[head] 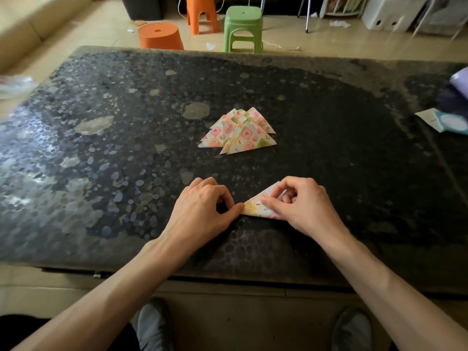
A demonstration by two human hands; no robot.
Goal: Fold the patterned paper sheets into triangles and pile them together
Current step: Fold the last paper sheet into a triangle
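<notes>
A patterned paper sheet (257, 206), folded into a triangle, lies on the dark table (126, 148) near its front edge. My left hand (202, 206) pins the triangle's left tip with thumb and forefinger. My right hand (301, 203) pinches the paper's right part, thumb on top, fingers curled over the upper corner and hiding much of it. Further back, at the table's middle, rests a loose pile of several folded patterned triangles (239, 131), pink, green and cream, overlapping one another.
At the table's right edge lie a pale packet (445, 121) and a purple item (459, 84). Beyond the far edge stand two orange stools (160, 35) and a green stool (243, 27). My shoes show under the front edge.
</notes>
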